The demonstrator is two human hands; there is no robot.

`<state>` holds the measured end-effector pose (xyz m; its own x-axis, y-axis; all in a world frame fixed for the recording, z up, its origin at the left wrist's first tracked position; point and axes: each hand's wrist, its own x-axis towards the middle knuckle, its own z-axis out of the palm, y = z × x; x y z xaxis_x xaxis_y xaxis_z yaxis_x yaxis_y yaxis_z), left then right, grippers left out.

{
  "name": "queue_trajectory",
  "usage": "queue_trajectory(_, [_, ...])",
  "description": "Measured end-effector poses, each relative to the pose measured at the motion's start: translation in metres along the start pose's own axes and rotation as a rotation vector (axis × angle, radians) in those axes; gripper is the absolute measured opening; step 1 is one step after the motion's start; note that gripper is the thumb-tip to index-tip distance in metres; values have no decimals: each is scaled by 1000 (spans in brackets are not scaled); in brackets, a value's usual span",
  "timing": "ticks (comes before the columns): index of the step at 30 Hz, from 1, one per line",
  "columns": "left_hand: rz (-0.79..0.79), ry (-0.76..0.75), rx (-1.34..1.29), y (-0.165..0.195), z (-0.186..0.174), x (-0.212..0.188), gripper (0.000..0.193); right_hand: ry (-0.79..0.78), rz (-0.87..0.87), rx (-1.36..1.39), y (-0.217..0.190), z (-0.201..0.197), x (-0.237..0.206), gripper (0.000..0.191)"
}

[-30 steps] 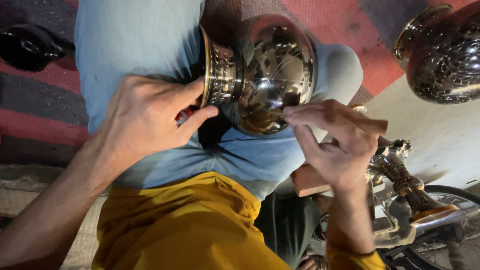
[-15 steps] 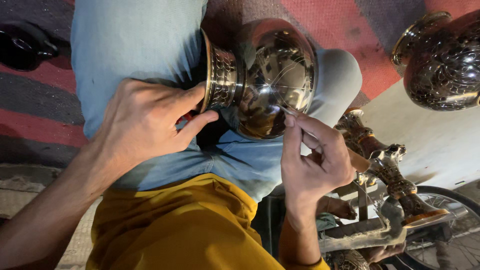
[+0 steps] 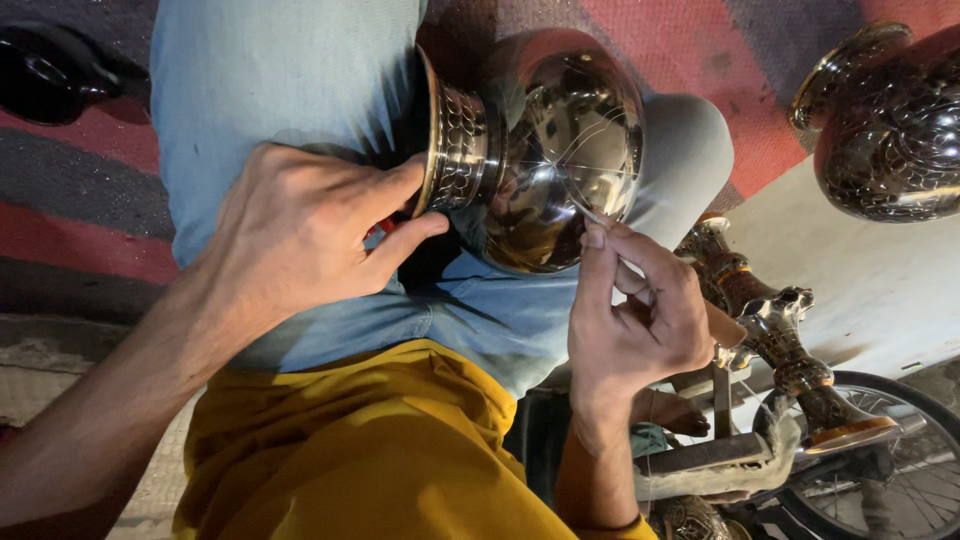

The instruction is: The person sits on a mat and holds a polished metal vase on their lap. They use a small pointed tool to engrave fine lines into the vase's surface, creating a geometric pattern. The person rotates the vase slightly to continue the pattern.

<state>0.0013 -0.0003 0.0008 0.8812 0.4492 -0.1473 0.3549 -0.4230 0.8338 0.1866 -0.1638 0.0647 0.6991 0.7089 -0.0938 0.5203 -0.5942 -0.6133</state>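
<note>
A shiny round metal pot lies on its side on my lap, against my light blue trousers. My left hand grips its patterned neck just below the rim, thumb and fingers on either side. My right hand is below the pot's belly and pinches a thin pointed tool. The tool's tip rests on the polished surface, where fine scratched lines show. My yellow shirt fills the lower middle.
A second, engraved metal pot stands at the top right. An ornate metal stand lies to the right of my right hand, above a spoked wheel. A dark object sits at the top left on a red and grey striped mat.
My right hand has turned and drawn in under the pot, with the fingertips now pinched at its surface. The left hand and the pot have stayed in place.
</note>
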Motion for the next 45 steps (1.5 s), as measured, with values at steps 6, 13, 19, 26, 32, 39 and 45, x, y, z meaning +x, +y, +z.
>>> queue_trajectory(6, [-2, 2, 0, 0, -1, -1, 36, -74, -81, -89, 1, -9, 6, 18])
queue_trajectory(13, [13, -11, 17, -3, 4, -3, 39, -117, -104, -102, 3, -12, 11, 19])
queue_trajectory(19, [33, 11, 12, -2, 2, -2, 37, -250, -188, 0, 5, -20, 22, 16])
queue_trajectory(26, [32, 18, -5, -2, 2, -2, 37, -303, -268, 20, 6, -22, 32, 18])
queue_trajectory(32, [22, 30, 3, -1, 2, 0, 37, -347, -307, -1, 1, -27, 39, 19])
queue_trajectory(39, [24, 17, 16, -1, 3, -1, 41, -431, -358, 84, 9, -28, 45, 19])
queue_trajectory(45, [15, 39, 12, -1, 4, -2, 37, -453, -399, 52, 13, -30, 49, 19])
